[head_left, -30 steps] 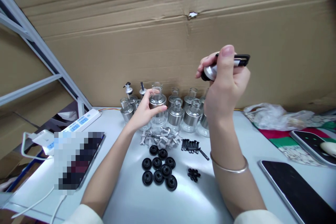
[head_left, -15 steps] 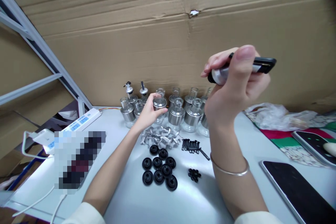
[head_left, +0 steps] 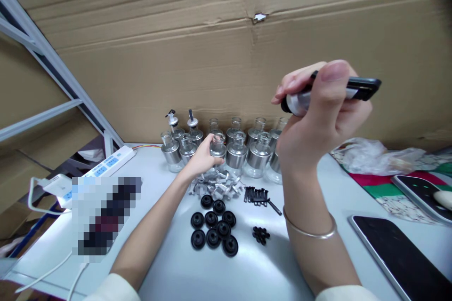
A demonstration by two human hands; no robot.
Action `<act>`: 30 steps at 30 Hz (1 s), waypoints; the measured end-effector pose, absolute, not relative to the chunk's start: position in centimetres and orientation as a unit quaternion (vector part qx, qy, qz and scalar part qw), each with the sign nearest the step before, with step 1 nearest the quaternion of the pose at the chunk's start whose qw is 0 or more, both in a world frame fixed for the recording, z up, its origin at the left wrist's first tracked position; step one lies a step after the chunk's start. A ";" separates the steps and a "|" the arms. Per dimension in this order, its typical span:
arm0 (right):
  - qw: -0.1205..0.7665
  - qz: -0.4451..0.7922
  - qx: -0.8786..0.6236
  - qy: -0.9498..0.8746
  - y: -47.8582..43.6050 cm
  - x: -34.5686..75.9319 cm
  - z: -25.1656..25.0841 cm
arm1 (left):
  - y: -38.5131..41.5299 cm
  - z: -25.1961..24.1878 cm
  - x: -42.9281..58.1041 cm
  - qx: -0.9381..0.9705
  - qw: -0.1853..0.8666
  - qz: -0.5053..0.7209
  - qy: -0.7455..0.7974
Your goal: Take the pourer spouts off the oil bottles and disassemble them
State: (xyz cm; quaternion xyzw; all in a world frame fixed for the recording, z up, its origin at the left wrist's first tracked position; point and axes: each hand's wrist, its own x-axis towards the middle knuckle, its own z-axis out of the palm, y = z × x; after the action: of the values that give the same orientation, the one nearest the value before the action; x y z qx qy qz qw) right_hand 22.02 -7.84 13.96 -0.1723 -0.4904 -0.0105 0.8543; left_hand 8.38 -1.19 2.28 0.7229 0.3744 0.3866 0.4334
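Note:
My left hand (head_left: pixel 205 157) is wrapped round a glass bottle (head_left: pixel 218 149) with a metal band, in the front row of similar bottles (head_left: pixel 236 153). Its neck is uncovered. High on the right, my right hand (head_left: pixel 325 103) grips a black-and-silver bottle pourer (head_left: pixel 298 102), tilted on its side; my fingers and thumb hide much of it. Two bottles at the back left carry pourers (head_left: pixel 192 121). In front of the bottles lies a heap of silvery parts (head_left: pixel 217 185), with black ring-shaped caps (head_left: pixel 211 219) nearer me.
Small black levers (head_left: pixel 257 195) and tiny black pieces (head_left: pixel 261 235) lie right of the caps. A power strip (head_left: pixel 109 164) and a blurred-out object (head_left: pixel 109 216) are on the left. Dark flat devices (head_left: pixel 395 254) and a plastic bag (head_left: pixel 377 157) sit right. Cardboard (head_left: pixel 176 56) stands behind.
My left hand has brought the bottle down and slightly nearer, showing another bottle's neck behind it. My right hand, with the pourer, has shifted slightly right.

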 end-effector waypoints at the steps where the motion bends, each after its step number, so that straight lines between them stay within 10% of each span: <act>1: 0.855 -0.008 -0.168 -0.490 -7.8 22.0 14.0 | -1.1 2.2 8.4 0.720 0.436 0.385 0.377; 16: 0.739 -0.144 -0.364 -0.549 -9.1 22.7 13.7 | -1.6 3.2 8.6 0.746 0.297 0.457 0.383; 30: 0.320 0.128 -0.351 -0.871 -12.0 20.4 12.5 | -10.7 7.3 5.8 0.750 0.399 0.435 0.300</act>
State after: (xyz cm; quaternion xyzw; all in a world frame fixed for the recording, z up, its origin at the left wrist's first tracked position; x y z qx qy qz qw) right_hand 20.40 -12.02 12.52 -0.3505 -0.8706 0.1282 0.3204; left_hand 5.80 -10.70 7.25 0.7496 0.3005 0.4346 0.3986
